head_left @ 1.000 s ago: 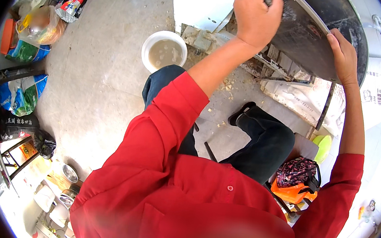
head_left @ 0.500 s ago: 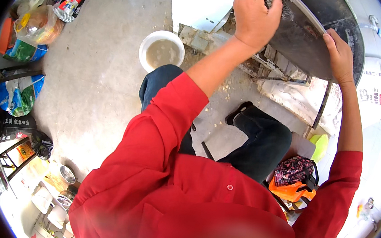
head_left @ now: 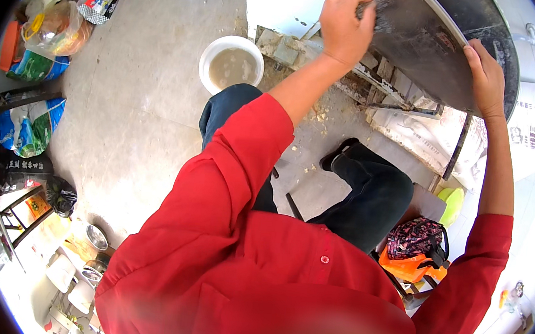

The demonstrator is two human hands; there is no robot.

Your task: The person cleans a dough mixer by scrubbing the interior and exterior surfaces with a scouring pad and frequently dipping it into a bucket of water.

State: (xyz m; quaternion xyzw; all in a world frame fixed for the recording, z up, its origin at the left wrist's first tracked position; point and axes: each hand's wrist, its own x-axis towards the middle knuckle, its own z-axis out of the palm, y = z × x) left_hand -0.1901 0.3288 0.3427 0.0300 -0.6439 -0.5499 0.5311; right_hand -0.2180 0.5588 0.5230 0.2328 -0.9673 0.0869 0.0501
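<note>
A large dark metal plate (head_left: pixel 421 43) with a pale rim stands tilted at the upper right. In my left hand (head_left: pixel 344 27), closed fingers grip a grey wiry scouring pad (head_left: pixel 361 10), mostly hidden, at the plate's left side. My right hand (head_left: pixel 487 77) is closed on the plate's raised rim, its thumb on the near side. Behind the plate spreads another dark round surface (head_left: pixel 496 34). A dirty, crusted metal frame (head_left: pixel 385 85) lies below them.
A white bucket (head_left: pixel 204 64) of cloudy water stands on the floor beside my knee. White sacks (head_left: pixel 530 118) lie at the right, near a wall tap (head_left: pixel 534 39). Bags (head_left: pixel 30 121) line the left side. A patterned bag (head_left: pixel 414 239) rests near my right thigh.
My left hand has moved left and slightly down with the scouring pad. The right hand keeps its grip on the rim. The whole view has shifted slightly.
</note>
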